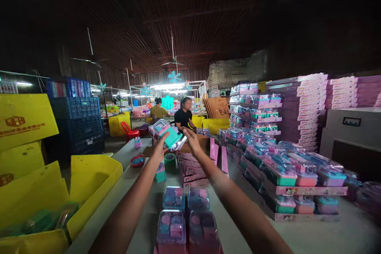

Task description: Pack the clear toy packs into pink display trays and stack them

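Observation:
My left hand [160, 146] is wrapped round a small teal plastic box with a clear lid [172, 138], held tilted above the table. Close to the box's right side, my right hand [193, 142] has its fingers drawn together. A pale, shiny piece [180, 143] shows by its fingertips; its kind is unclear. Below are a roll of green tape [170, 159], another teal box [160, 174] and a stack of pink printed cardboard trays [192, 168]. Nearer me, several clear-lidded boxes [172, 226] with pink and blue pieces stand in rows.
Trays of packed boxes [297, 170] are stacked along the table's right side. Yellow cartons [95, 178] and blue crates [79, 117] stand at left. A red basket [137, 161] of blue pieces sits on the table [119, 190]. A co-worker in black [183, 118] sits across.

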Tool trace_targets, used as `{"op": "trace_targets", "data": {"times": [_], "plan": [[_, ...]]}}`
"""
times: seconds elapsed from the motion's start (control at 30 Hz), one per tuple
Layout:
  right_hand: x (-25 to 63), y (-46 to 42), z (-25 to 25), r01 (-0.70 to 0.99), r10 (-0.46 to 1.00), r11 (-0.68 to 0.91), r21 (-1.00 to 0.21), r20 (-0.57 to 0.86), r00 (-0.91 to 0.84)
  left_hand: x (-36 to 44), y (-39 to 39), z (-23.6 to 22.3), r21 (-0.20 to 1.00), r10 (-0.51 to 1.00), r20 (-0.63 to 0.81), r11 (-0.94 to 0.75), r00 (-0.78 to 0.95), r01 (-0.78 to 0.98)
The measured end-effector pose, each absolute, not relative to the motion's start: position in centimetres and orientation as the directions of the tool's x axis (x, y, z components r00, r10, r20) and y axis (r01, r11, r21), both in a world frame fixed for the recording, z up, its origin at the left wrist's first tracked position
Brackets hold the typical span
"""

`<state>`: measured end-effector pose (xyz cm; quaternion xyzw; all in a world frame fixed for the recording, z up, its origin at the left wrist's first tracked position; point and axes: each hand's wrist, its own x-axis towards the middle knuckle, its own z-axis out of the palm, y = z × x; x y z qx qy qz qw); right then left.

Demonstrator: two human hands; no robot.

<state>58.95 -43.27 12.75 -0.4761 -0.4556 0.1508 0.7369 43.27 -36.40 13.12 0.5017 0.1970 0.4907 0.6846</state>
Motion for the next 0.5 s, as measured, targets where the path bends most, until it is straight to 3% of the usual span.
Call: {"op": "trace_targets", "data": {"times": [0.07,0.17,0.23,0.4,0.5], "plan": [[60.1,-46.0,14.2,0.180,0.705,0.502,-0.846,0.521,0.481,41.0,-36.6,12.5,0.880,0.772,0.130,0.198,0.622,-0.431],[60.6,-50.2,16.5,0.205,0.809,0.523,-0.828,0.557,0.186,38.1,-38.4,11.0,0.907,0.622,0.096,0.266,0.777,-0.325],[59.7,-52.7,17.3,0.310,0.837,0.509,-0.803,0.545,0.036,36.7,-40.5,9.7,0.936,0.570,0.122,0.205,0.813,-0.284],[55.6,-58.9,15.9,0.607,0.809,0.469,-0.641,0.588,-0.004,34.0,-47.0,6.3,0.942,0.531,0.325,-0.106,0.783,-0.320],[53.9,-62.7,13.9,0.643,0.820,0.526,-0.557,0.532,-0.211,32.4,-49.2,4.1,0.969,0.433,0.240,-0.048,0.869,-0.243]]}}
